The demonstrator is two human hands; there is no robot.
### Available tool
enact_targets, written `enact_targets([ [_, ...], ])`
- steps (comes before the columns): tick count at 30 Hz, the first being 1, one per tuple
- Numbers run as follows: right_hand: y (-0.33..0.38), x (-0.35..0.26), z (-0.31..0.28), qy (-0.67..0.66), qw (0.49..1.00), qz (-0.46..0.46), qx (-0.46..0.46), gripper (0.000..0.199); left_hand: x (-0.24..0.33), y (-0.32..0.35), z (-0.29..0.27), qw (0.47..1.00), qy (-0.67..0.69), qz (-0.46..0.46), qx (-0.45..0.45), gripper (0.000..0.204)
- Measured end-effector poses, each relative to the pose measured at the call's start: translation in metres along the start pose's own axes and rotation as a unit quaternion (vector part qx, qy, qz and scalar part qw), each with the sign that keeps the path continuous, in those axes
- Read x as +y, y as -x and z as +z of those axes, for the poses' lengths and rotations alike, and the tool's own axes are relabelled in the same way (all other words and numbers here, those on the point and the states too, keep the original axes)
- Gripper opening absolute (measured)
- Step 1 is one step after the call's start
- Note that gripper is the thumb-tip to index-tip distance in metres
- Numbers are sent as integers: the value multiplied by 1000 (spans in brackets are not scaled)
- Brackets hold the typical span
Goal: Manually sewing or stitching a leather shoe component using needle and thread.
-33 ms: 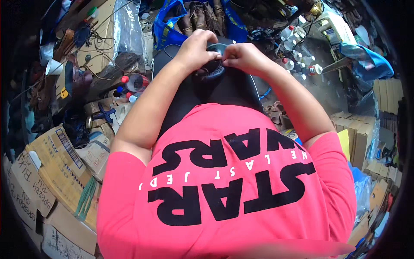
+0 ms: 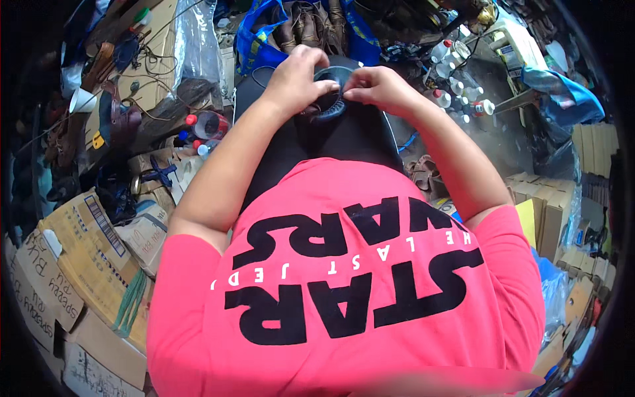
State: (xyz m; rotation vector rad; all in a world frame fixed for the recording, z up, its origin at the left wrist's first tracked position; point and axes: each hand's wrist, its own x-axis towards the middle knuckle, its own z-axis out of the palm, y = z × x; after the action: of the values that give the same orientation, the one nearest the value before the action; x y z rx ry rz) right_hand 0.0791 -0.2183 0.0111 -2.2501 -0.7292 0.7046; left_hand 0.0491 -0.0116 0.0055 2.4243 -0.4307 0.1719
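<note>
On my dark-clothed lap rests a dark, rounded piece (image 2: 329,114) with a curved rim and a row of pale marks along its near edge. Its kind is hard to make out because my hands cover much of it. My left hand (image 2: 299,81) is curled around its left side, thumb pointing inward across the opening. From the right, my right hand (image 2: 382,91) comes close to the rim with thumb and forefinger pinched together. Whatever sits in that pinch, if anything, is too small to see.
Ahead stands a blue bag (image 2: 362,41) with brown leather-like shoes (image 2: 307,32) in it. Plastic bottles (image 2: 456,86) stand to the right, others (image 2: 210,124) lie at left. Cardboard boxes (image 2: 92,228) flank my left side; stacked tan boxes (image 2: 546,205) are at right.
My right hand has shifted slightly, its fingertips a little farther from my left thumb. My left hand stays almost in place on the dark piece.
</note>
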Motion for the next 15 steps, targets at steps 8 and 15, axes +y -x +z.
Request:
enact_targets([
  [8, 20, 20, 16, 40, 980, -91, 173, 24, -10, 54, -33, 962, 192, -109, -161, 15],
  [15, -5, 34, 18, -780, 576, -10, 246, 42, -48, 41, -52, 962, 170, -201, 67, 21],
])
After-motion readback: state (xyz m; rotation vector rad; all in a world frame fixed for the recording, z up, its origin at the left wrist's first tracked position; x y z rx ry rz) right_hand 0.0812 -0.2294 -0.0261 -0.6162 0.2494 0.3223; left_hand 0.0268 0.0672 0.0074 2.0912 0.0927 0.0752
